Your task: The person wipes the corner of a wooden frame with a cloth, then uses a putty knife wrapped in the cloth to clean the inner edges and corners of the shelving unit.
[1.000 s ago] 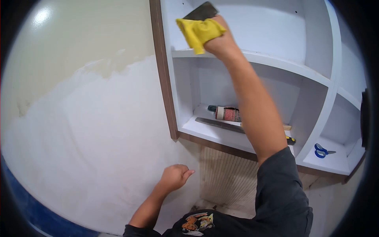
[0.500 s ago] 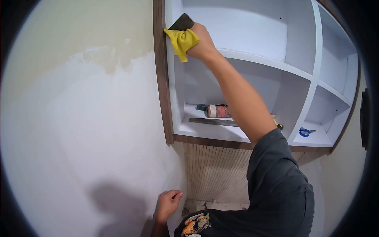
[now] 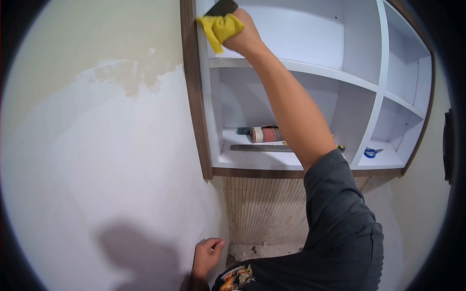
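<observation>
My right hand, at the top of the view, is closed around a yellow cloth and a dark flat piece. The cloth hangs down beside the left upright of a white shelf unit with a brown wood-look edge. What the dark piece is, I cannot make out. Low down by the white wall, my left hand has its fingers curled in, and nothing shows in them.
A red-and-white striped roll and a long grey flat bar lie in the lower compartment, partly behind my right forearm. Blue-handled scissors rest in the lower right compartment. The left wall has a patchy coating. Ribbed panelling runs below.
My right hand has moved up along the left upright with the cloth and dark piece. The view has shifted slightly. My left hand stays low by the wall.
</observation>
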Demonstrator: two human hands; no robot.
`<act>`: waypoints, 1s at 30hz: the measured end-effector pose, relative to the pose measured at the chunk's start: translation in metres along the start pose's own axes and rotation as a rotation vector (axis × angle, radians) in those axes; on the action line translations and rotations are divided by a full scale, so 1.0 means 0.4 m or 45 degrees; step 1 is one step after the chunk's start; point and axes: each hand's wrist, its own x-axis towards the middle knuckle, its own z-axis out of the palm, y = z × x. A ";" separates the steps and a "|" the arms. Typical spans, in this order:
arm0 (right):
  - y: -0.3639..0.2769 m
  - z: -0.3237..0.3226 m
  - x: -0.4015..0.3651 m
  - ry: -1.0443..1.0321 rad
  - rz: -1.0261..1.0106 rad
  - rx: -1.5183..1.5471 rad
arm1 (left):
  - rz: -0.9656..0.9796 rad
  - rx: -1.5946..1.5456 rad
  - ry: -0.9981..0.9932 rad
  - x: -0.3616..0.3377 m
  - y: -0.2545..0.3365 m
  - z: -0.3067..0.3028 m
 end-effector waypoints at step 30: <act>0.007 0.022 -0.037 -0.050 -0.143 -0.118 | -0.031 -0.067 -0.013 -0.003 -0.010 0.001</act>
